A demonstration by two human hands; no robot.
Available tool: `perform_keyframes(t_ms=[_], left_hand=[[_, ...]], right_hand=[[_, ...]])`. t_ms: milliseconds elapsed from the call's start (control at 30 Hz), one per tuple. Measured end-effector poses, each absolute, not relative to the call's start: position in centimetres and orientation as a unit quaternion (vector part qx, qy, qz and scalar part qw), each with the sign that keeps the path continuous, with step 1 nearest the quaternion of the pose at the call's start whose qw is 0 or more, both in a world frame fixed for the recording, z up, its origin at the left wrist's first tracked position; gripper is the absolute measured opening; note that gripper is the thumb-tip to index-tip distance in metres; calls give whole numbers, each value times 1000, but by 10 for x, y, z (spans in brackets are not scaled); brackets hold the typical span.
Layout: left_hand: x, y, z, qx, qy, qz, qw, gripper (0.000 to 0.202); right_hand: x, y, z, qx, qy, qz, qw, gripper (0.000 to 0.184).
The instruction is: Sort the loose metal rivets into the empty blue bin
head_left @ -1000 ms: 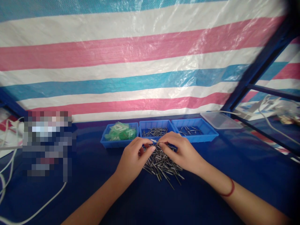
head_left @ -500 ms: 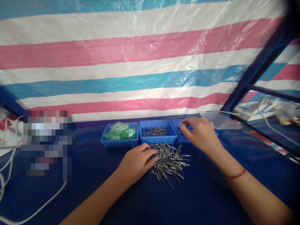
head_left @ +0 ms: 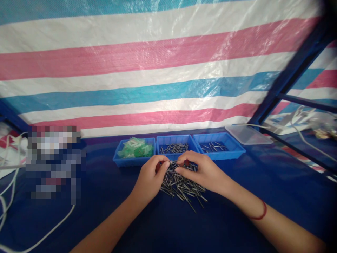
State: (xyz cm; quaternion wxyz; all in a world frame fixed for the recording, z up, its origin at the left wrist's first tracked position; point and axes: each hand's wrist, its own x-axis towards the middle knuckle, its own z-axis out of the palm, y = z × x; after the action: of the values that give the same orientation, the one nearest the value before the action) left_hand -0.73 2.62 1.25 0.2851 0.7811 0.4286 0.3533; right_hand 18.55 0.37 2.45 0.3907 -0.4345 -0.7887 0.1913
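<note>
A loose pile of thin metal pins [head_left: 181, 186] lies on the dark blue table top. My left hand [head_left: 151, 177] and my right hand [head_left: 201, 172] both rest on the far edge of the pile, fingertips pinched toward each other over the pins. What each pinch holds is too small to name. Behind the pile stand three blue trays in a row: the left tray [head_left: 119, 160] holds green plastic pieces, the middle tray [head_left: 175, 140] holds pins, and the right tray [head_left: 231, 146] holds a few pins.
A clear plastic lid [head_left: 247, 135] lies right of the trays. White cables [head_left: 39, 239] run along the table at the left. A striped pink, white and blue tarp [head_left: 158, 70] hangs behind. A blue frame post [head_left: 286, 73] slants at the right.
My right hand has come back from the right tray to the pile. My left hand has lifted from flat on the pins into a pinch.
</note>
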Motion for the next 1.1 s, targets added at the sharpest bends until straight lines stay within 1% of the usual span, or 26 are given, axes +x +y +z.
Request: perform_keyframes(t_ms=[100, 200, 333, 567, 767, 933, 1000, 1067, 1100], left_hand=[[-4, 22, 11, 755, 423, 371, 337, 15], [-2, 19, 9, 748, 414, 374, 359, 14], [-1, 17, 8, 756, 413, 361, 357, 14], [0, 13, 11, 787, 399, 346, 318, 16], [-2, 14, 15, 807, 403, 347, 256, 14], [-7, 15, 16, 822, 396, 352, 209, 12], [-8, 16, 15, 830, 398, 337, 198, 23], [-9, 16, 15, 844, 398, 307, 187, 38], [-10, 16, 15, 854, 395, 286, 179, 41]], right_hand=[[178, 0, 23, -444, -743, 226, 447, 14], [175, -2, 23, -449, -721, 229, 476, 11], [175, -2, 24, -447, -717, 230, 483, 7], [174, -4, 24, -432, -726, 231, 482, 6], [177, -2, 25, -428, -752, 199, 461, 7], [180, -1, 27, -425, -812, 119, 381, 9], [186, 2, 28, -438, -818, 86, 362, 9], [198, 8, 29, -476, -799, 38, 366, 11], [205, 11, 30, -504, -779, 11, 373, 11]])
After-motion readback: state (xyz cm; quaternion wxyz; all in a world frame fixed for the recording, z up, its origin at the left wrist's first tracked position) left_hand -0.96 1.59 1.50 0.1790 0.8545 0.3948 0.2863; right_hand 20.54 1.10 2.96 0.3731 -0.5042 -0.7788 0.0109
